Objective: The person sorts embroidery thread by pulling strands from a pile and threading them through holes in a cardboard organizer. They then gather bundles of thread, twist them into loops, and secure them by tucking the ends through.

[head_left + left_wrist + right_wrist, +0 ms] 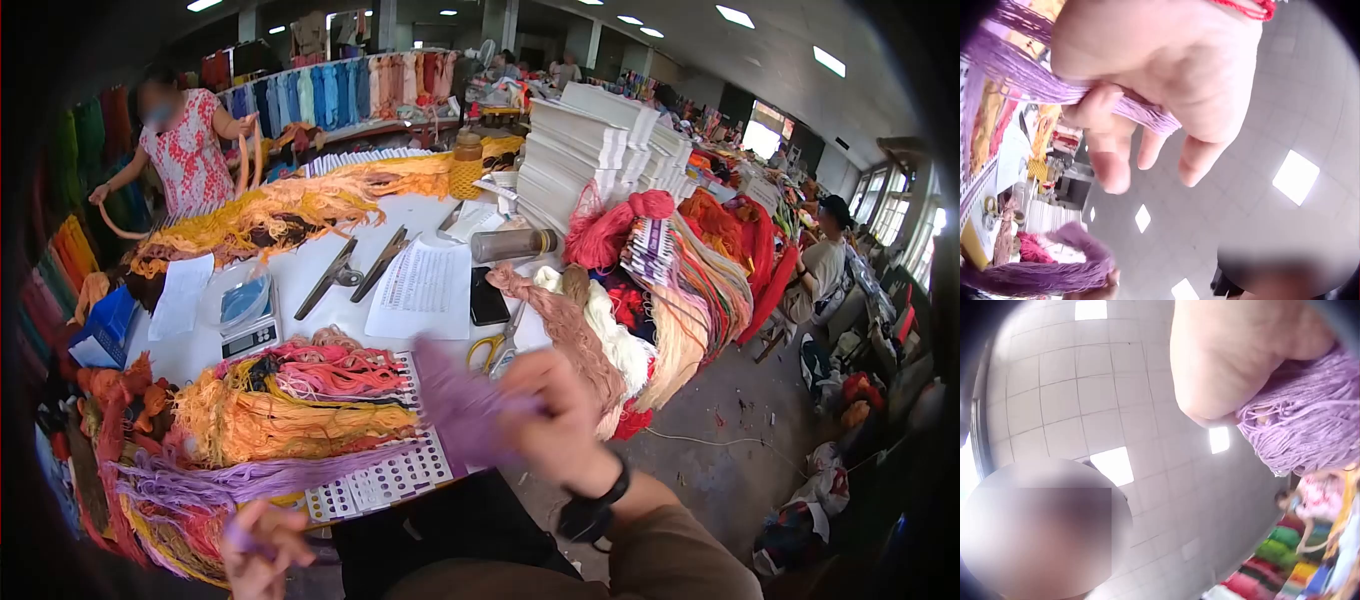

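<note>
My right hand [565, 415] is raised over the front table edge and grips a purple skein of thread [462, 410], blurred in the head view. In the right wrist view that skein [1310, 419] bulges out of the fist in a loose bundle. Low at the front left, my left hand [265, 550] pinches strands of lavender thread [1029, 75] between thumb and fingers. A long lavender hank [250, 480] lies across the coloured threads close above this hand. Beneath the raised skein is a white card with rows of dots and holes [385, 485].
Orange and pink hanks [290, 415] cover the near left. Behind lie a scale [250, 335], metal clips [328, 280], a printed sheet [425, 290], a phone [489, 297] and scissors [487, 352]. Paper stacks [575, 150] rise at the back. Another person [185, 150] stands across the table.
</note>
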Demonstrator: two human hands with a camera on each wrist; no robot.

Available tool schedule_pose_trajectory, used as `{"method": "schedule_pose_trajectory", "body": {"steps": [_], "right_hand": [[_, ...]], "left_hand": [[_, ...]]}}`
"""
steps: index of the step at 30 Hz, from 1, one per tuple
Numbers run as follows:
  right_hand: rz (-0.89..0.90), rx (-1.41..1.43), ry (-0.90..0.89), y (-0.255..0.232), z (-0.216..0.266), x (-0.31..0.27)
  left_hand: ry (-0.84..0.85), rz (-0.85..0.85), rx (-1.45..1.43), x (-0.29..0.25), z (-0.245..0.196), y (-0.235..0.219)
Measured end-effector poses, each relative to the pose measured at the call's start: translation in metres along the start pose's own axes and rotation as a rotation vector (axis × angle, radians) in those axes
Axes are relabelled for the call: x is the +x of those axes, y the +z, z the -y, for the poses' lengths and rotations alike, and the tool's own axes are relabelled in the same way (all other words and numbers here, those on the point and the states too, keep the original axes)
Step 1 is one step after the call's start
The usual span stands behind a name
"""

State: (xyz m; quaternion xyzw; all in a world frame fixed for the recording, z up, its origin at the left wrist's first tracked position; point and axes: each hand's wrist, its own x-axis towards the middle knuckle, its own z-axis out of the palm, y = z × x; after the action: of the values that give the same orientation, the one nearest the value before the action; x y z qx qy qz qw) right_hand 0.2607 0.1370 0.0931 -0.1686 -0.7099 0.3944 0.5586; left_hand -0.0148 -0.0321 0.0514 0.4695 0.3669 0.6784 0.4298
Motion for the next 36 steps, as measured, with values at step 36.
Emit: {"method": "schedule_pose_trajectory", "body": {"steps": [36], "right_hand": [[0.659,-0.485,-0.448,0.161,-0.005,-0.038]], "left_hand": [[-0.198,-0.075,0.835,-0.029,-0.012,-0.015]]}}
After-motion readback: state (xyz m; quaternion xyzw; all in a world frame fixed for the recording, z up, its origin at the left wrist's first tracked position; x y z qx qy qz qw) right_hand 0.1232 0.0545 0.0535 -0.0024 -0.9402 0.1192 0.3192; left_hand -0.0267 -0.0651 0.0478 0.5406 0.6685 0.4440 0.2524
